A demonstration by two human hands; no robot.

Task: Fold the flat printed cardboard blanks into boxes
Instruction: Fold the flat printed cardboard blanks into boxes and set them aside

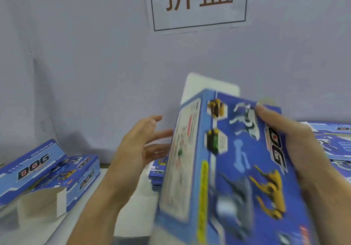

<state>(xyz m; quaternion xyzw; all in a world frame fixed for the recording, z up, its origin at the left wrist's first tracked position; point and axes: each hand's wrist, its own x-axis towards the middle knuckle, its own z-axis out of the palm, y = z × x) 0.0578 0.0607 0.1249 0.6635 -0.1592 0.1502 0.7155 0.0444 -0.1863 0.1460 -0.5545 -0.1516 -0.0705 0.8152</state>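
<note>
We grip the blue box (pixel 237 165) in our right hand (pixel 296 142), fingers curled round its far edge, raised above the table (pixel 131 206). Our left hand (pixel 140 146) hovers beside it, fingers spread. Beyond lie the flat blanks (pixel 157 174); folded boxes (pixel 47 172) sit left.

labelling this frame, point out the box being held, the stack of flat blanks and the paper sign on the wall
box being held (pixel 237 159), head view, on its blue printed front face
stack of flat blanks (pixel 156 178), head view, on its near edge
paper sign (pixel 198 22), head view, on the white margin below the characters
</note>
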